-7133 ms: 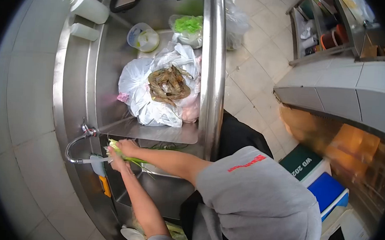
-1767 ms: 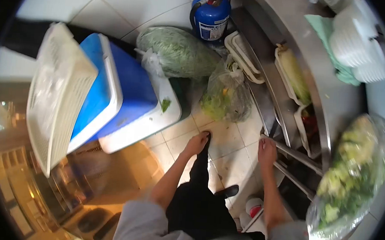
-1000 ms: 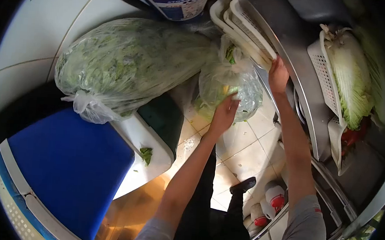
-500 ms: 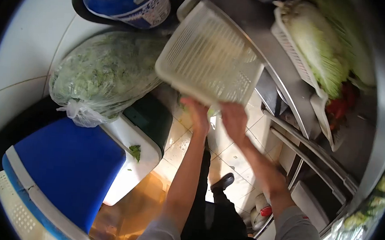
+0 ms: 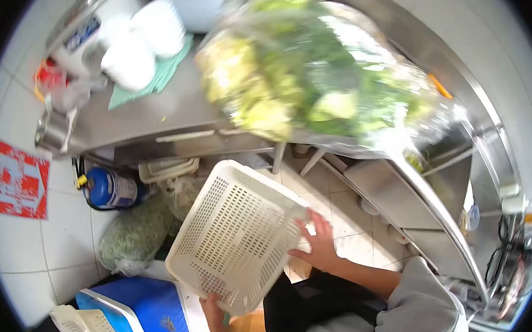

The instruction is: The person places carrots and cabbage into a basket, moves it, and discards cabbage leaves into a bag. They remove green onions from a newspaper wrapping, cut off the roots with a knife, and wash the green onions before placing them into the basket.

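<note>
I hold a white perforated plastic basket (image 5: 236,238) tilted in front of me, above the tiled floor. My right hand (image 5: 319,244) grips its right rim. At the basket's lower corner my left hand (image 5: 213,307) holds on, partly hidden by the basket. The basket looks empty. Just beyond it stands a steel counter (image 5: 177,113).
A large clear bag of leafy greens (image 5: 310,64) lies blurred on the counter. Stacked white bowls (image 5: 138,46) rest by a green cloth (image 5: 155,75). Below are a blue cylinder (image 5: 110,189), a bag of greens (image 5: 134,237), a blue cooler (image 5: 139,308) and a sink (image 5: 463,173).
I have lifted the basket away from the shelf under the counter and straightened up. The view has swung from the floor to the counter top, and my hands have shifted to the basket's rim.
</note>
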The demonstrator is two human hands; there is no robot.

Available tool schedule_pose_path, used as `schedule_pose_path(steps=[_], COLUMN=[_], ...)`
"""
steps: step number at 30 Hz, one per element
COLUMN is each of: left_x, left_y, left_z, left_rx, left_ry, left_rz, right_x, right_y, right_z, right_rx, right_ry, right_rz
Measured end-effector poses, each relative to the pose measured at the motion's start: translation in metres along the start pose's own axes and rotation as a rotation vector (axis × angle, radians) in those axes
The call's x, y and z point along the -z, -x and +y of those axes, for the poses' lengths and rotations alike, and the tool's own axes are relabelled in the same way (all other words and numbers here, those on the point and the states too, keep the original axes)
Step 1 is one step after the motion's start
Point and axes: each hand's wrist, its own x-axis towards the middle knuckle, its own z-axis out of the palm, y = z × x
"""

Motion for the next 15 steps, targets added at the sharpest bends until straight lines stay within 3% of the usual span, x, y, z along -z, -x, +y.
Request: schedule_pose_path(steps=[1, 3, 6, 7, 9, 10, 11, 12, 13, 15], left_x=[-0.014, -0.079, -0.128, -0.151, -0.194, -0.247, -0.28, -0.331, -0.362, -0.427], left_y=[0.026, 0.086, 0.131, 0.141, 0.147, 0.175, 0.174, 0.201, 0.203, 0.224], left_z=[0.014, 0.056, 0.095, 0.108, 0.136, 0.162, 0.178, 0.204, 0.207, 0.221], left_rx=[-0.019, -0.133, -0.238, -0.284, -0.473, -0.484, -0.708, -1.161, -0.883, -1.19], left_ry=[-0.006, -0.028, -0.172, -0.269, -0.411, -0.401, -0.482, -0.762, -0.343, -0.458], left_rz=[-0.076, -0.178, -0.235, -0.216, -0.342, -0.462, -0.656, -0.63, -0.919, -0.77], right_x=[0.04, 0.103, 0.174, 0.197, 0.253, 0.268, 0.281, 0.3, 0.319, 0.332], right_y=[0.019, 0.058, 0.114, 0.12, 0.131, 0.128, 0.121, 0.111, 0.096, 0.058], right_z=[0.01, 0.032, 0.054, 0.054, 0.071, 0.087, 0.103, 0.116, 0.131, 0.172], right_rx=[-0.054, -0.124, -0.212, -0.316, -0.36, -0.339, -0.32, -0.329, -0.331, -0.299], right_ry=[0.027, -0.348, -0.43, -0.656, -0.56, -0.558, -0.554, -0.686, -0.815, -0.795], right_rz=[0.008, 0.076, 0.333, 0.544, 0.598, 0.74, 0.885, 0.898, 0.912, 0.973])
